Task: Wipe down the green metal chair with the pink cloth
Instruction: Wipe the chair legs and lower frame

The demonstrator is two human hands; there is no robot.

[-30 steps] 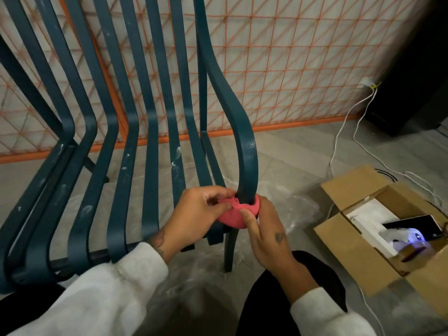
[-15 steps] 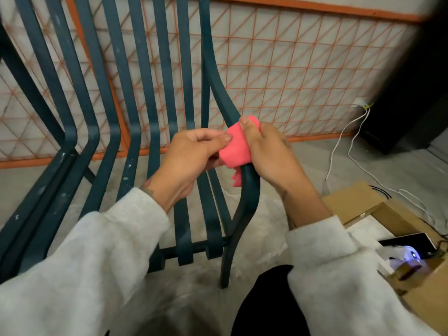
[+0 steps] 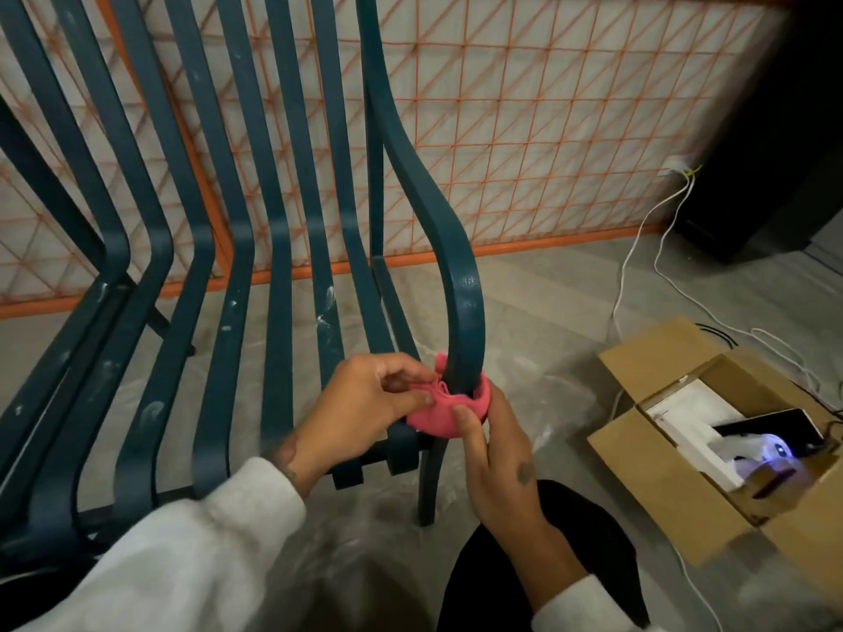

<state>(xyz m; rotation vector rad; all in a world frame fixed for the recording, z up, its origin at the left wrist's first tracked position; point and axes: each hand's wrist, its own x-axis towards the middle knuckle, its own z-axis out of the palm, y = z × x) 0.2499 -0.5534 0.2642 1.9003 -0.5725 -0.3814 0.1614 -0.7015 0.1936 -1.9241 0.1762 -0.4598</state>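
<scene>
Slats of the green metal chair point(image 3: 280, 266) fill the left and middle of the view, running from the far backrest down to the near seat edge. Several carry pale smears and specks, so I judge them not yet wiped. Right of them, the left hand point(image 3: 365, 403) comes in from a pale sleeve. Its thumb and forefinger pinch the left end of the pink cloth point(image 3: 433, 424), and the other fingers are curled loosely beside them.

The cloth is looped round the outer rail point(image 3: 460, 289), the curved bar on the chair's right side. It sits low on that rail, just above the point where the bar turns down into the front leg. Half a second ago the same loop was high on the curve of the rail. A second ago it was low, as now. The cloth has therefore gone up and come back down, which reads as a repeated sliding stroke along this one bar.

The right hand point(image 3: 497, 467) holds the other end. Its thumb presses the cloth's near face, and its remaining fingers wrap behind the rail, where I cannot tell how they lie.

Further right, an open cardboard box point(image 3: 638, 472) rests on the floor with white cables point(image 3: 638, 248) trailing behind it.

By my reckoning the rail is nearly done, and most of the chair remains.
</scene>
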